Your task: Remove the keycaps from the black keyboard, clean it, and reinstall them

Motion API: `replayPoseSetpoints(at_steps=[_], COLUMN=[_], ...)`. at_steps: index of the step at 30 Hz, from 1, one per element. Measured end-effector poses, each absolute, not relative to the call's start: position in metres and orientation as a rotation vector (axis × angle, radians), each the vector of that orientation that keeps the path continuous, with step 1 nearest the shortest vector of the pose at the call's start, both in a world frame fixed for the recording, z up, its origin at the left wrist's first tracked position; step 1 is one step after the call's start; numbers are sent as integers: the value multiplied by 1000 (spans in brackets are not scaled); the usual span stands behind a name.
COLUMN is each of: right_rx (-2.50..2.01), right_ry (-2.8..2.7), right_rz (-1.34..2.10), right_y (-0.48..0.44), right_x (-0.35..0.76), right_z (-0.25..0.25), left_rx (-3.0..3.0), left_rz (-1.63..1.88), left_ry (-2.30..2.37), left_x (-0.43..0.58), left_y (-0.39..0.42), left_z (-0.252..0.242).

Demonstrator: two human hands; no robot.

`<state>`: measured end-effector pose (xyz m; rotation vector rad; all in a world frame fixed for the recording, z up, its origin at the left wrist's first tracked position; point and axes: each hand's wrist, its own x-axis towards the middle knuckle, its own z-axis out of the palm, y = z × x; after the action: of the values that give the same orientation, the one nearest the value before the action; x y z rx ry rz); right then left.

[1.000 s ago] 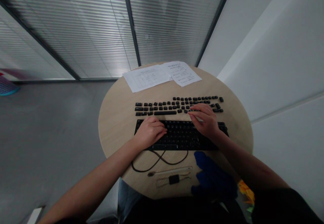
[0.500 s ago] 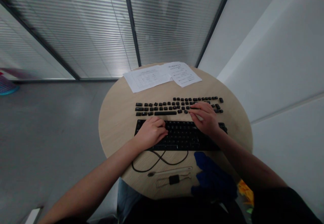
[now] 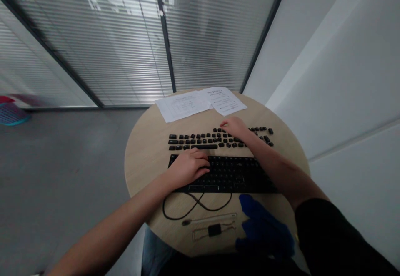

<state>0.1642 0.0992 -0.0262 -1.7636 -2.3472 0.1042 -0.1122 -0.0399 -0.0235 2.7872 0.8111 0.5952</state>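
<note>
A black keyboard (image 3: 226,174) lies across the round table. My left hand (image 3: 190,165) rests over its left part, fingers stretched out and slightly apart. Behind the keyboard, loose black keycaps (image 3: 200,136) are laid out in rows, with a long spacebar (image 3: 204,146) in the nearest row. My right hand (image 3: 235,127) reaches over the keyboard to the farthest row. Its fingertips are drawn together beside the left end of that row; whatever is between them is too small to make out. My right hand and forearm hide some keycaps and the keyboard's right part.
Two printed sheets (image 3: 187,104) lie at the table's back. Nearer me are a looped black cable (image 3: 178,218), a thin brush (image 3: 209,219), a wire puller with a black middle (image 3: 214,230) and a blue cloth (image 3: 265,230). A blue-and-red basket (image 3: 14,113) stands on the floor.
My right hand has moved left and away from me, from the nearer keycap rows to the farthest one. My left hand stays on the keyboard. The view has tilted up slightly.
</note>
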Motion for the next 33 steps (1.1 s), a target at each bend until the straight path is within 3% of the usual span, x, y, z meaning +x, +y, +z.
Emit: replayPoseSetpoints(at_steps=[3,6,12,19,24,28,33], right_rx=[-1795,-1795,-1756,-1726,-1636,-1278,-1035], right_ry=[-2377,-2412,-2451,-2426,-2338,-2264,-2281], right_rz=[118,129,128,129,88,152,323], right_y=[105,105,102,99,69,4,-65], right_x=[159,156,155,153,163,174,168], right_z=[-31,-33,-31,-33,-15,-15,-47], left_rx=[2741,2681,2643,2602,2582,2581,2644], left_rz=[614,409,185,-24,146,315,422], left_ry=[931,1235,1358,1312,1333,1272,977], left_x=[-103,-84,-35,-11,-25,-53,-75], left_y=[-13,35,119,139,121,56,-30], left_z=[-2,8,-8,-22,-2,12,-17])
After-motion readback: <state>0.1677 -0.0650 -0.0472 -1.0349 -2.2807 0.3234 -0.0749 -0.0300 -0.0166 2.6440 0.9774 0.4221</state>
